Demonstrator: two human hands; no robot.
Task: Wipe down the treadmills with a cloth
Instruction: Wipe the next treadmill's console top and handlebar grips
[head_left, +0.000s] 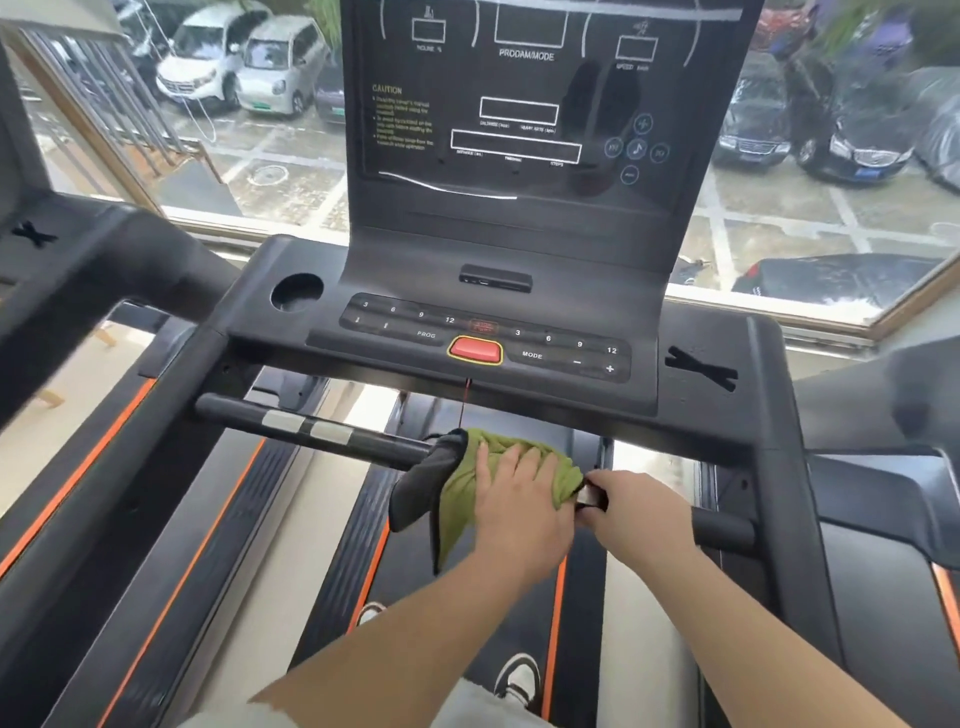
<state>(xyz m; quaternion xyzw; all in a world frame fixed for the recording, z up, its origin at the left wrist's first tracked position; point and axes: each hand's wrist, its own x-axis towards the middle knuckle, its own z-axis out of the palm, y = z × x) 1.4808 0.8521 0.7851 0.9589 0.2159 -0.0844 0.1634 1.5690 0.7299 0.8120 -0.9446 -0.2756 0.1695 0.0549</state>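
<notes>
A black treadmill fills the view, with its console (488, 338) ahead and a front handlebar (322, 431) running across below it. A green cloth with a dark grey side (462, 483) is draped over the middle of the bar. My left hand (519, 499) presses flat on top of the cloth, wrapping it against the bar. Just to the right, my right hand (634, 504) is closed around the bar at a silver sensor patch, touching the cloth's edge. The belt (467, 597) runs below, between orange stripes.
A red stop button (475, 351) with a thin red cord sits mid-console. A round cup holder (296, 292) is at the console's left. Neighbouring treadmills stand on both sides. A large window ahead shows parked cars. My shoes (519, 675) stand on the belt.
</notes>
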